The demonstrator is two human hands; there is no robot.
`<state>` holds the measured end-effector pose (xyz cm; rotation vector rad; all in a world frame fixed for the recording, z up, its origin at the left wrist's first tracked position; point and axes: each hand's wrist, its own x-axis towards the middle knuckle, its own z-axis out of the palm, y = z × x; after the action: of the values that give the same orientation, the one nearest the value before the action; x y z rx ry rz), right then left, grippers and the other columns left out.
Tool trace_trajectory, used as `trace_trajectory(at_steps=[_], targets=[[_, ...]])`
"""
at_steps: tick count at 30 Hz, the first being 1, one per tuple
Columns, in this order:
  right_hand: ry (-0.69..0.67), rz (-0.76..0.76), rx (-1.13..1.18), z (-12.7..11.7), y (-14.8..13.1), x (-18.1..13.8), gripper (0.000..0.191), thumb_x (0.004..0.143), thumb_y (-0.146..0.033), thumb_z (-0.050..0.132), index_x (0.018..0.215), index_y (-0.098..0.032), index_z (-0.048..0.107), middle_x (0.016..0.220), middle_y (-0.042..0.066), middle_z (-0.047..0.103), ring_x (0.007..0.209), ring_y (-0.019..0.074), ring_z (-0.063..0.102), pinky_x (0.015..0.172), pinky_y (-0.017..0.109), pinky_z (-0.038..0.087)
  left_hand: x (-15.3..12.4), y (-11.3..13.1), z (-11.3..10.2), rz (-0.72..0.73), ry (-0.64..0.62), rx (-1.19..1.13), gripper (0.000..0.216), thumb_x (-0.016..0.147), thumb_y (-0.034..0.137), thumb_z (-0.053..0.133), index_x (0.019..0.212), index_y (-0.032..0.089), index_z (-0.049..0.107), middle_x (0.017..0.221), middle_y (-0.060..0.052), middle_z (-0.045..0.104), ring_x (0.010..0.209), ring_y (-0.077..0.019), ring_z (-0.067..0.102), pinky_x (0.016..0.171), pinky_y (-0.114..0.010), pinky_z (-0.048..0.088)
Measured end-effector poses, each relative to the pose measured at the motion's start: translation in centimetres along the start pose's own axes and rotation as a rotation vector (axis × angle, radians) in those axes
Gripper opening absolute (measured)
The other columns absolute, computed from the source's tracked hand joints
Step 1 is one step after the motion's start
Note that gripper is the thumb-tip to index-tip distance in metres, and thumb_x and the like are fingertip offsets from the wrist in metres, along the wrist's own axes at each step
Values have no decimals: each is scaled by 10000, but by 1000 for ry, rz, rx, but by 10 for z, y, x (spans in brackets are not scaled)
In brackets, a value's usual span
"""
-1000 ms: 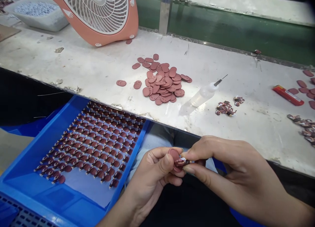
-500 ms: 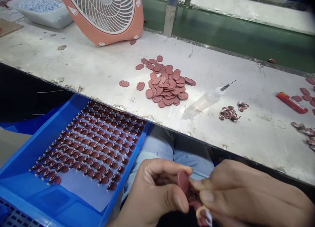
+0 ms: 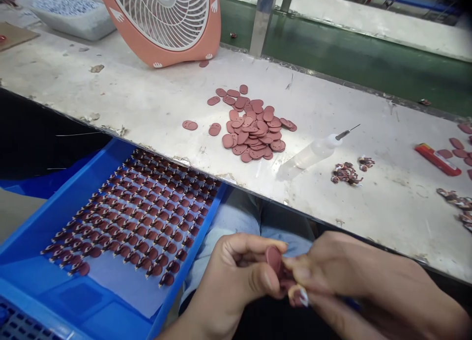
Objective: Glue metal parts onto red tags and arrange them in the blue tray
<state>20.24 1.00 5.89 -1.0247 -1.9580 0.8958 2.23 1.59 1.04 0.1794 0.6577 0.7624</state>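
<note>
Over my lap, my left hand (image 3: 234,281) pinches a reddish-brown oval base (image 3: 273,259) between thumb and fingers. My right hand (image 3: 346,271) is closed on a small painted figurine (image 3: 296,296), brown with a white and yellowish part, and presses it against the base. The fingers hide most of the join. On the bench ahead lies a heap of the same oval bases (image 3: 254,131), some showing small holes. To its right lies a clear bottle with a needle tip (image 3: 313,151), beside a small cluster of figurines (image 3: 345,174).
A blue crate (image 3: 27,276) at lower left holds rows of figurines on bases over pale sheets. An orange fan (image 3: 165,52) stands at the bench's back, near a white tub (image 3: 92,23) of small pale pieces. A red lighter (image 3: 438,159) lies at right. A metal post (image 3: 262,23) rises behind.
Both hands have shifted slightly upward, the figurine rising and tilting closer to the base. My right hand has turned a little. The whole view has shifted slightly.
</note>
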Motion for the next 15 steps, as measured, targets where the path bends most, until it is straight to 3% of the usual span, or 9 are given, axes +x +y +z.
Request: trace_trajectory(at_steps=[7,15], targets=[[34,46,81,12,20,3,200,897,-15,632,1034,-161,638,881,7,722,818,78,688,759,179,573,8,-5,-10,45,146,33,367,588,424,922,831,174,808,672,-13,735,553,-66,632,546,-141,528],[27,19,87,15,19,4,184,904,-22,634,1035,-151,642,893,4,735,819,62,674,773,167,550,3,-5,-10,49,166,33,400,578,429,926,843,157,800,645,-5,708,560,-68,622,556,-146,533]])
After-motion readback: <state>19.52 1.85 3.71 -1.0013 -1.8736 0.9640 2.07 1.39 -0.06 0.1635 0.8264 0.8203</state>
